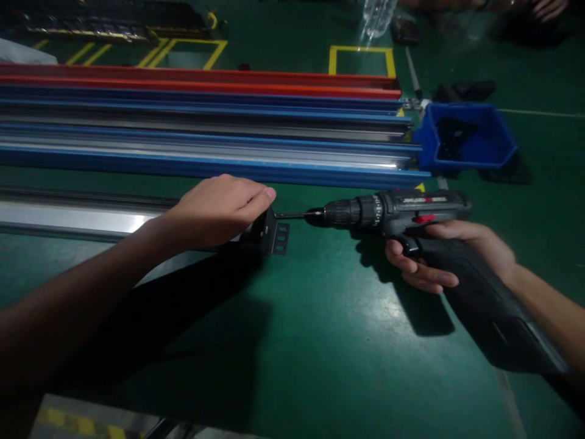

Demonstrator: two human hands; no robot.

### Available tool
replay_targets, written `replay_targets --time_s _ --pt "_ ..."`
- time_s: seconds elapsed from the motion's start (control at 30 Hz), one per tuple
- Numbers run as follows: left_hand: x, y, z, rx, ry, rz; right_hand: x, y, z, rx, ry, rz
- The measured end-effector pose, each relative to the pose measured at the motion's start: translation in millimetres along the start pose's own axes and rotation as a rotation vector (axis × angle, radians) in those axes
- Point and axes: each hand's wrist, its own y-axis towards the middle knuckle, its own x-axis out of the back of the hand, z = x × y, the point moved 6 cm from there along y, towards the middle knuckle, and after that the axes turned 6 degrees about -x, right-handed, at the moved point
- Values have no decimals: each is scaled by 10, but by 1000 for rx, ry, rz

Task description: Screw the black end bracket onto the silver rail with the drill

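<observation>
My right hand (439, 256) is wrapped around the handle of a black cordless drill (411, 210), which lies nearly level and points left. Its long bit (292, 215) reaches the upper part of a black slotted bracket (275, 236). That bracket sits at the right end of a silver and black metal profile (82, 218). Over this end my left hand (223, 210) is closed, with fingers curled down the far side and the thumb near the bracket's top edge. Whether a screw sits at the bit's tip is hidden.
Behind lie several long blue profiles (205, 171) and a red one (201, 80). A blue bin (493, 137) with black parts stands at their right end. Farther back are a clear plastic bottle (378, 17) and another person's hand (548, 8). The green tabletop (338, 353) has a near edge.
</observation>
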Motion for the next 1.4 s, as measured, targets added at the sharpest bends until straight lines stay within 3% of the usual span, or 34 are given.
replay_targets --time_s 0.37,1.4 --pt "-28 -2 -21 -107 110 24 -14 7 -10 12 22 85" --pt "-44 -15 -1 -71 150 -30 2 28 -58 116 -193 132"
